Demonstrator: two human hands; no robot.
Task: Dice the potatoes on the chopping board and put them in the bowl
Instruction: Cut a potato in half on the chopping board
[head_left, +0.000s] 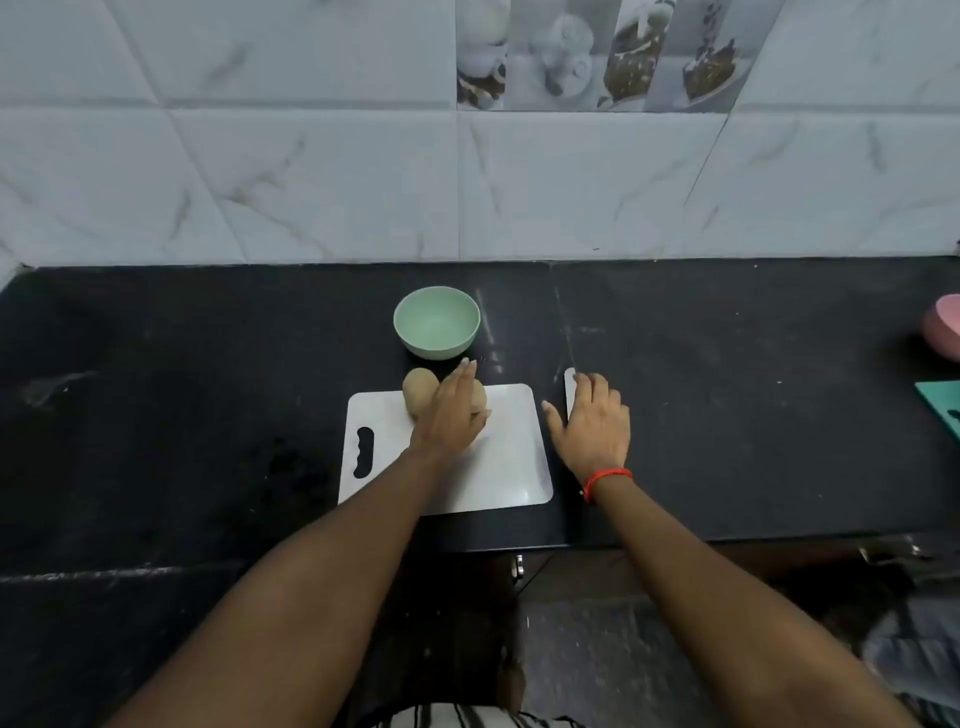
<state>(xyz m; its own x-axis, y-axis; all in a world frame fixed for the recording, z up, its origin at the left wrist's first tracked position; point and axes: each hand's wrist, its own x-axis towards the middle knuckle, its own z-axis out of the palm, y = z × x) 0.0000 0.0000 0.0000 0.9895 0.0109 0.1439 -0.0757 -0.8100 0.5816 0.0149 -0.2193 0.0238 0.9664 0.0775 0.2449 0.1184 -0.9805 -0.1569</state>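
Observation:
Two brown potatoes lie at the far edge of a white chopping board (498, 467). One potato (418, 396) sits free at the left. My left hand (452, 415) lies flat over the other potato (479, 396), fingers straight. Just behind the board stands an empty pale green bowl (436, 322). My right hand (589, 423) rests flat on the counter right of the board, over a knife whose white blade (569, 387) shows beside the fingers; its handle is hidden.
The black counter (208, 415) runs to a tiled wall behind. A pink bowl (943, 327) and a teal board corner (943, 405) sit at the far right edge. The counter's front edge lies just below the board.

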